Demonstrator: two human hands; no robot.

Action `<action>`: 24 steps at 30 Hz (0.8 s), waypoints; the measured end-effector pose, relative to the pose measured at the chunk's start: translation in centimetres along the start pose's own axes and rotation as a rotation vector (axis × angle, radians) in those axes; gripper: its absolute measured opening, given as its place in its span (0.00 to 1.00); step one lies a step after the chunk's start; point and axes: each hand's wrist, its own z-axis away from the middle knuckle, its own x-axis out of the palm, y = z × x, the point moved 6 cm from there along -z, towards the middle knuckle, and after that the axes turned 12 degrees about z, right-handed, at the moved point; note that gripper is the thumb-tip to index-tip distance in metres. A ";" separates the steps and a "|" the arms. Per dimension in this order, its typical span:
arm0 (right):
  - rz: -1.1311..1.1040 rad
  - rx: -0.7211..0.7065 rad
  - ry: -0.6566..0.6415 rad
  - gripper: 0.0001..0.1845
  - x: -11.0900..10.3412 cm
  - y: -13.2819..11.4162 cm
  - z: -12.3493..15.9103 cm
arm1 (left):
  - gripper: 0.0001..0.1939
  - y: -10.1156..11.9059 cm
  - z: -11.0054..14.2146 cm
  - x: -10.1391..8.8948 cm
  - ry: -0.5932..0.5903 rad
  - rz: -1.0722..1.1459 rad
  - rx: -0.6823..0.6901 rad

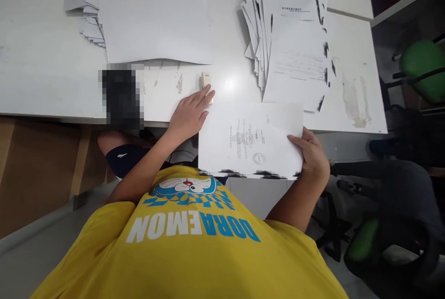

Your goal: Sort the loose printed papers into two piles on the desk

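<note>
My right hand grips the right edge of a printed sheet of paper, thumb on top, holding it over the front edge of the white desk. My left hand lies at the sheet's left edge with fingers stretched out and close together. Its fingertips reach a small beige stapler on the desk. Whether they press on it I cannot make out.
A fanned stack of printed papers lies at the back right of the desk, another stack of blank-side papers at the back left. A blurred dark object sits near the front edge. Green-seated chairs stand to the right.
</note>
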 end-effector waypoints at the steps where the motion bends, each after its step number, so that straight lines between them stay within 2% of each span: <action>1: 0.005 -0.004 0.005 0.31 0.0 0.0 -0.1 | 0.29 0.0 0.0 0.1 -0.007 -0.006 0.003; 10: 0.041 -0.050 0.010 0.30 0.7 -0.1 -0.7 | 0.31 0.0 0.2 0.5 -0.031 -0.030 0.009; 15: 0.038 -0.058 0.042 0.26 -0.1 -0.6 1.1 | 0.29 -0.1 0.2 0.3 -0.043 0.000 0.036; 17: 0.018 -0.065 0.122 0.22 -1.5 -0.5 2.4 | 0.29 -0.1 0.1 0.0 -0.032 0.013 0.034; 21: -0.090 -0.215 0.548 0.19 -5.9 -0.5 3.9 | 0.30 0.2 0.0 -0.4 -0.023 0.012 0.013; 22: -0.100 -0.245 0.602 0.20 -6.4 -0.5 3.4 | 0.30 0.2 0.0 -0.5 -0.031 0.003 0.011; 24: -0.059 -0.244 0.517 0.26 -6.0 -0.7 0.6 | 0.31 0.3 0.1 -0.5 -0.048 -0.014 0.009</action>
